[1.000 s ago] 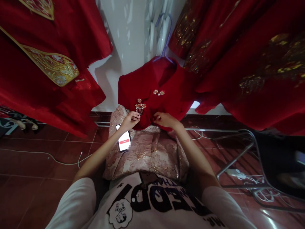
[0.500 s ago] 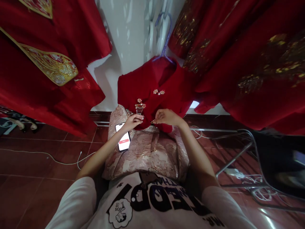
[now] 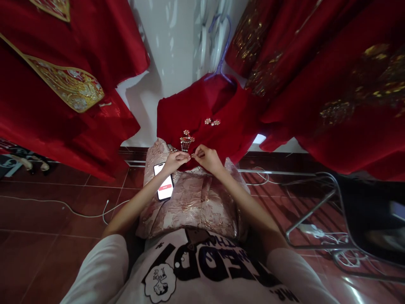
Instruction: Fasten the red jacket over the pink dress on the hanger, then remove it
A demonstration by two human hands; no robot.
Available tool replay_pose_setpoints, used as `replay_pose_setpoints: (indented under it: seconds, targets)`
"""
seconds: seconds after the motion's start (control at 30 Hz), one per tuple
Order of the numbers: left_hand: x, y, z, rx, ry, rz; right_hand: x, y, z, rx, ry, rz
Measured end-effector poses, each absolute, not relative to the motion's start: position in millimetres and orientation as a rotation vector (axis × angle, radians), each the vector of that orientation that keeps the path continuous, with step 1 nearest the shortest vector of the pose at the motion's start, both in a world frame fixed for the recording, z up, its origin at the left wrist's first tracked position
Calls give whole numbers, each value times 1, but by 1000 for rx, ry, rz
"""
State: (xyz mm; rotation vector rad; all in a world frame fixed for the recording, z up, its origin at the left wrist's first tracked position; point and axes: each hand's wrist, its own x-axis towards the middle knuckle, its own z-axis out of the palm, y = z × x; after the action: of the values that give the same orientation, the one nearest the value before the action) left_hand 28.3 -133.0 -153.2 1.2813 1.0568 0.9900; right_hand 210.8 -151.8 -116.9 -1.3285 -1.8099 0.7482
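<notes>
A red garment [image 3: 234, 114] on a purple hanger [image 3: 219, 67] lies with its lower edge over the pink brocade fabric on my lap. Across its front opening sits a flower-shaped jewelled clasp [image 3: 212, 122]. A beaded tassel ornament [image 3: 186, 141] is at the left of the front. My left hand [image 3: 177, 161] pinches a small jewelled clasp piece at the garment's lower edge. Fingertips of my right hand [image 3: 209, 158] close on another piece of jewelled clasp [image 3: 192, 156], right against the left fingertips. Whether the two pieces are hooked together I cannot tell.
A lit phone [image 3: 164, 185] rests on the pink brocade fabric [image 3: 193, 202], left of my lap. Red embroidered garments [image 3: 79, 90] hang on both sides. At right stand a black chair with a metal frame [image 3: 311, 215] and white cables [image 3: 346, 255] on the tiled floor.
My right hand has moved left with its clasp piece and now meets my left hand. The left hand has stayed nearly in place. The garment's lower right edge has shifted left.
</notes>
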Motion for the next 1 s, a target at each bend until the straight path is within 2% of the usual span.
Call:
replay_pose_setpoints:
  seconds: [0.6,1.0]
  targets:
    - [23,-124,-160,1460,1173,963,205,-153,-129,-1313,-1903,687]
    - [15,-119,-157,1611,1029,898,214,-149,-121,-1329,-1906,663]
